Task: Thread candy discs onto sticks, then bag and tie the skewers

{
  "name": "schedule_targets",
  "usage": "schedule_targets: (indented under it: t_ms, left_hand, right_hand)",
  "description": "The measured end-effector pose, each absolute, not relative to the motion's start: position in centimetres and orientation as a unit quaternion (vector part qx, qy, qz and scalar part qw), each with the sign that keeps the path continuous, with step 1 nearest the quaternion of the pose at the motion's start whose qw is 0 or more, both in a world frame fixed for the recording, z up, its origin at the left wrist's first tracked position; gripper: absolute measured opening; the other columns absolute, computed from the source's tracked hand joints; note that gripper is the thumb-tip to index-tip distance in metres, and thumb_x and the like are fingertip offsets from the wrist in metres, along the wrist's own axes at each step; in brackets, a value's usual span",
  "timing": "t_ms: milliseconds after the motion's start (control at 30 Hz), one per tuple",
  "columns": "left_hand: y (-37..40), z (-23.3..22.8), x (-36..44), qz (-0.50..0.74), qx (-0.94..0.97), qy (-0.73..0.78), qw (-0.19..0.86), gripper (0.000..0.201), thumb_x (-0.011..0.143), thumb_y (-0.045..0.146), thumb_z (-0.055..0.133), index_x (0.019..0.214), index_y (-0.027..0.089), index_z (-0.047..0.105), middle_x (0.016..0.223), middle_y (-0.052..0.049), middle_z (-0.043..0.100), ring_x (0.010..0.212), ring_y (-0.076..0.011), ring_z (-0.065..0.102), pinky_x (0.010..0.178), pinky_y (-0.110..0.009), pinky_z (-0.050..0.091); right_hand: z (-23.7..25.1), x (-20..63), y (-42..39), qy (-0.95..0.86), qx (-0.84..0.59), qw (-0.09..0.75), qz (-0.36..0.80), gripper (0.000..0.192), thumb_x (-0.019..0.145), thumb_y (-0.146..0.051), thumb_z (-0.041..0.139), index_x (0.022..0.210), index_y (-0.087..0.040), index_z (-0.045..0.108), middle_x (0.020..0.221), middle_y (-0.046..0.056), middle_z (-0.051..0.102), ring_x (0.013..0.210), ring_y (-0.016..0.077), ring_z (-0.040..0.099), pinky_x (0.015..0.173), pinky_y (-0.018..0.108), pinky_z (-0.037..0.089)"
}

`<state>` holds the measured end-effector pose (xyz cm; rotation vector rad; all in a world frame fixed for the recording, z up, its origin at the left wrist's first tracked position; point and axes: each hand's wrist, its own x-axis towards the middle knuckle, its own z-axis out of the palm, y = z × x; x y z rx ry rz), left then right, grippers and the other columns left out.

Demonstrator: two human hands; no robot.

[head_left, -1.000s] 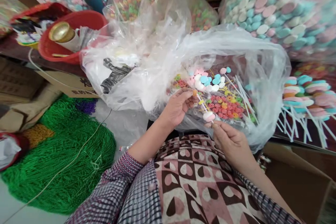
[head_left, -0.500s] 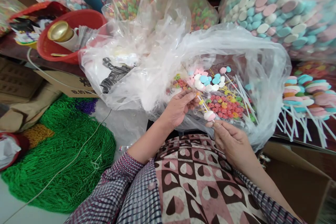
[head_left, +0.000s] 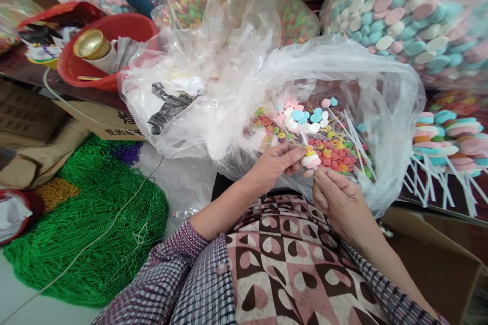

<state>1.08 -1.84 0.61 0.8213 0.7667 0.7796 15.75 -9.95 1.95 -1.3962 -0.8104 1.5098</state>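
Over the open plastic bag, my right hand [head_left: 337, 195] is closed, pinching the lower end of a thin white stick. Pink and white marshmallows [head_left: 311, 161] are threaded on that stick, with yellow-orange ring candies [head_left: 310, 151] just above them. My left hand [head_left: 280, 165] is closed too, its thumb and fingertips pressed on the ring candies. Behind both hands lie loose pink, white and blue marshmallows [head_left: 301, 117]. Red gummy rings [head_left: 331, 156] are heaped just beyond my right hand. Loose white sticks [head_left: 353, 134] lean to the right of them.
Finished-looking candy skewers [head_left: 446, 142] lie on the right table edge. A big bag of marshmallows [head_left: 407, 15] stands behind. At left are a red basin [head_left: 141, 30] with a gold bowl [head_left: 90, 44], black strips [head_left: 173, 111], and green bead strings [head_left: 95, 228] on the floor.
My left hand has moved right and down along the stick, bringing the yellow ring candies against the marshmallows. My right hand has stayed nearly in place, holding the stick.
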Motion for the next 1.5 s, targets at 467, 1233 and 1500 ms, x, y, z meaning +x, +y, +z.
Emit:
schedule_targets:
  t_ms: [467,1233,1500]
  left_hand:
    - [4.4,2.1,-0.1,0.291,0.783,0.484,0.261,0.024,0.094,0.022,0.05,0.099,0.017,0.073,0.1,-0.011,0.068,0.101,-0.0245,0.059,0.094,-0.037,0.042]
    - [7.6,2.0,0.1,0.163,0.84,0.475,0.206,0.018,0.088,0.024,0.057,0.092,0.016,0.072,0.088,-0.01,0.07,0.086,-0.0237,0.06,0.079,-0.033,0.039]
    - [8.0,1.7,1.9,0.065,0.878,0.453,0.139,0.028,0.095,0.031,0.052,0.098,0.014,0.075,0.099,-0.015,0.067,0.1,-0.0276,0.058,0.089,-0.039,0.037]
  right_hand:
    - [2.8,16.2,-8.9,-0.269,-0.59,0.517,0.559,0.031,0.079,-0.049,0.077,0.084,-0.02,0.07,0.054,-0.005,0.044,0.046,0.0068,0.033,0.041,0.021,0.025]
    - [1.6,16.9,-9.3,-0.268,-0.58,0.523,0.564,0.036,0.08,-0.054,0.073,0.084,-0.018,0.068,0.052,-0.006,0.043,0.044,0.0072,0.031,0.042,0.022,0.023]
    - [1.5,17.0,-9.4,-0.268,-0.579,0.528,0.561,0.037,0.08,-0.054,0.073,0.084,-0.018,0.069,0.053,-0.006,0.043,0.045,0.0072,0.032,0.041,0.021,0.023]
